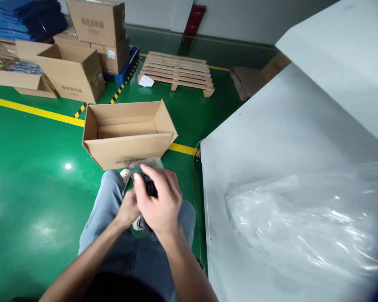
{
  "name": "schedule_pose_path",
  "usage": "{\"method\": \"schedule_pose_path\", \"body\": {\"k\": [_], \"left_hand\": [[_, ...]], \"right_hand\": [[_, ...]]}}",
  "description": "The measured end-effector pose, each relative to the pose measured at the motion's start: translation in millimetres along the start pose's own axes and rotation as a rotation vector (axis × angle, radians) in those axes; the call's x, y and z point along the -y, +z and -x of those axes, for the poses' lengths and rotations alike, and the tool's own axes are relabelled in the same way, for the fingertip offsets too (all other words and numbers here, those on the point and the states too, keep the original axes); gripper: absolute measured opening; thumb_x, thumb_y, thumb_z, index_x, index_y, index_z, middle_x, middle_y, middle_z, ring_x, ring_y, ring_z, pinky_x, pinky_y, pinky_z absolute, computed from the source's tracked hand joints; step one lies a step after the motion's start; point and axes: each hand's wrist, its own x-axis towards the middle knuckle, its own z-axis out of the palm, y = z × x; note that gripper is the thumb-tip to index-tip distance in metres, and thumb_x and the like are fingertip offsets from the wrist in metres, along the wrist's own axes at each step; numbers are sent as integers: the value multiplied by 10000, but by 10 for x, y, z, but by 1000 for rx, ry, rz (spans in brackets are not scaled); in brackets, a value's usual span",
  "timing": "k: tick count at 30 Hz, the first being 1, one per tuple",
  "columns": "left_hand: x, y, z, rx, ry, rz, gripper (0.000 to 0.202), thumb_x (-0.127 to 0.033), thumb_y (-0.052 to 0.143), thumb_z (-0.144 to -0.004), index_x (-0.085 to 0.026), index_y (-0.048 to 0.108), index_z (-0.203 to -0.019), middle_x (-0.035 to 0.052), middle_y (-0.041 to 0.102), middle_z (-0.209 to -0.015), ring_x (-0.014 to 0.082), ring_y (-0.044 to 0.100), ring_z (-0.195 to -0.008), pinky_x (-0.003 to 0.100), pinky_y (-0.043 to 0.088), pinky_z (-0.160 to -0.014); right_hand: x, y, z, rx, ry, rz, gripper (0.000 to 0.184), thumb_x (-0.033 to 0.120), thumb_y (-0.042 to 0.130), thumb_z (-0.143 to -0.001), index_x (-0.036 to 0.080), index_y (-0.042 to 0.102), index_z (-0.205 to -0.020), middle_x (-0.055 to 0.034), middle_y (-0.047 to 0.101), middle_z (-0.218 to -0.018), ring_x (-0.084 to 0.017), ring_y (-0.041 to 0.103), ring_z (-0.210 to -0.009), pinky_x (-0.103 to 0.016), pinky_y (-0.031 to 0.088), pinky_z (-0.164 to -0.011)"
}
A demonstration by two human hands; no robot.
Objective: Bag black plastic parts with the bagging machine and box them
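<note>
Above my lap, a clear plastic bag with a black item inside is between my hands. My right hand is closed around it, thumb and forefinger curled at its upper part. Lower and to the left, my left hand grips the bag from the side, its fingers mostly hidden behind the right hand. The black item's kind cannot be made out. Just beyond my hands, an open cardboard box stands on the floor, its bottom visible inside.
To my right is a light grey work surface with crumpled clear plastic bags on it. Farther off are a wooden pallet, an open carton, stacked cartons and a pile of blue sheets. A yellow line crosses the green floor.
</note>
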Motion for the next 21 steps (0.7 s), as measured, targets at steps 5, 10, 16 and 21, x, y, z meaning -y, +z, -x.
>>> {"method": "schedule_pose_path", "body": {"k": [5,10,16,21], "left_hand": [[-259,-270,-471,-58,-122,353,480,-269,999,-583,-164,666,-912,10,722,-833,136,671,-687,224,586,-618],[-640,-507,-1119,-20,-58,563,501,-177,1018,-550,-153,648,-888,0,728,-824,136,706,-710,280,670,-720],[-798,-478,-1664,-26,36,585,425,-132,974,-629,-163,634,-883,-19,740,-829,131,728,-724,318,686,-834],[-735,-428,-1928,-50,65,521,385,-194,949,-694,-161,684,-972,8,757,-912,126,725,-743,290,674,-815]], "right_hand": [[-526,-250,484,-94,324,35,186,302,624,-1005,197,776,-1029,-91,795,-904,-206,756,-802,-325,627,-761],[-983,-294,975,89,560,12,335,466,649,-985,173,789,-1063,-109,799,-878,-219,759,-745,-298,615,-653],[-1082,244,603,106,378,1,436,421,735,-946,203,681,-1319,-73,727,-954,-180,689,-766,-307,612,-696],[-1196,697,206,132,121,22,144,123,623,-996,219,727,-973,-50,722,-883,-168,688,-839,-296,571,-748]]}}
